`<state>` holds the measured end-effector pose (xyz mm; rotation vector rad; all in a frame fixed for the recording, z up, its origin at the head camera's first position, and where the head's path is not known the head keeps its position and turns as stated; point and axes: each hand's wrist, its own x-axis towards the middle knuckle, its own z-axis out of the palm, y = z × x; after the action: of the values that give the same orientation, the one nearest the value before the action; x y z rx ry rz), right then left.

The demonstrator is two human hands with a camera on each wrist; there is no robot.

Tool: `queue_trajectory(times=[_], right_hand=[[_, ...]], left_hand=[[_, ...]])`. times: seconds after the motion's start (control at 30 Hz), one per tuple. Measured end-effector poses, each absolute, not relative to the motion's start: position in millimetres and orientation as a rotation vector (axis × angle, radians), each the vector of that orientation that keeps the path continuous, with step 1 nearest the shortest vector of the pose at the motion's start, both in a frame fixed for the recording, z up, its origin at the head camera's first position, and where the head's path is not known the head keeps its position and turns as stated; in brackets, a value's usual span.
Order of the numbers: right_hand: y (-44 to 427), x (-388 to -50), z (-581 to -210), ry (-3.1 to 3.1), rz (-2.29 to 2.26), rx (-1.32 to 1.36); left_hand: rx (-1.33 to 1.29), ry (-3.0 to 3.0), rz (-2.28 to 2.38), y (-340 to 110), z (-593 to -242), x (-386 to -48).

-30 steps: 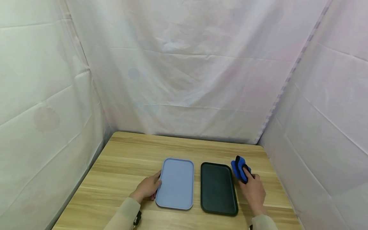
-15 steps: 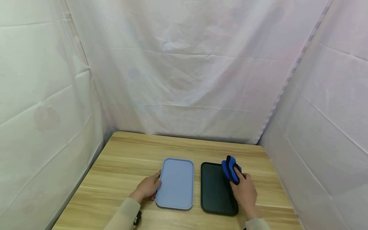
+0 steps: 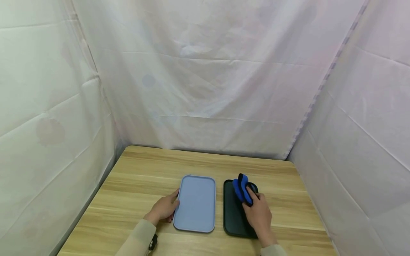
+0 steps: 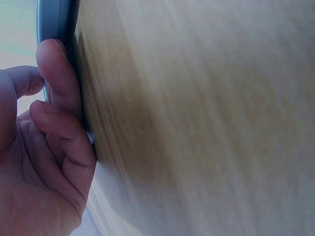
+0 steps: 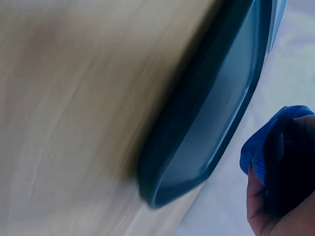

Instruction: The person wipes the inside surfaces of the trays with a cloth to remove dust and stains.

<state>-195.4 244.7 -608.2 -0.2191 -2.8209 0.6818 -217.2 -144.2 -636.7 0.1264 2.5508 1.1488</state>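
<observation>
The light blue tray (image 3: 194,204) lies flat on the wooden table, its left edge gripped by my left hand (image 3: 164,207). In the left wrist view the fingers of that hand (image 4: 49,142) curl against the tray's rim (image 4: 53,22). My right hand (image 3: 258,214) pinches a folded blue and black cloth item (image 3: 243,188) over the upper right part of the dark green tray (image 3: 235,217). From the right wrist, the cloth item (image 5: 263,145) appears held off the dark tray (image 5: 197,142), apart from it.
The wooden table (image 3: 134,177) has its back edge along a white curtain (image 3: 205,89). White sheets hang at the left (image 3: 48,89) and right (image 3: 362,142) sides. The two trays stand side by side with a narrow gap between them.
My right hand has moved left with the blue and black cloth item, from beside the dark green tray to over it. My left hand and both trays have stayed in place.
</observation>
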Motion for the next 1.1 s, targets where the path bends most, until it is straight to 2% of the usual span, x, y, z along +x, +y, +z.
queue_trajectory(times=[0.67, 1.1], right_hand=[[185.4, -208.5, -608.9, -2.818, 0.753, -0.067], [155.4, -227.4, -608.7, -2.880, 0.644, 0.044]], left_hand=[[0.117, 2.533, 1.171, -145.7, -639.6, -219.7], [0.110, 2.533, 1.175, -145.9, -643.0, -220.2]])
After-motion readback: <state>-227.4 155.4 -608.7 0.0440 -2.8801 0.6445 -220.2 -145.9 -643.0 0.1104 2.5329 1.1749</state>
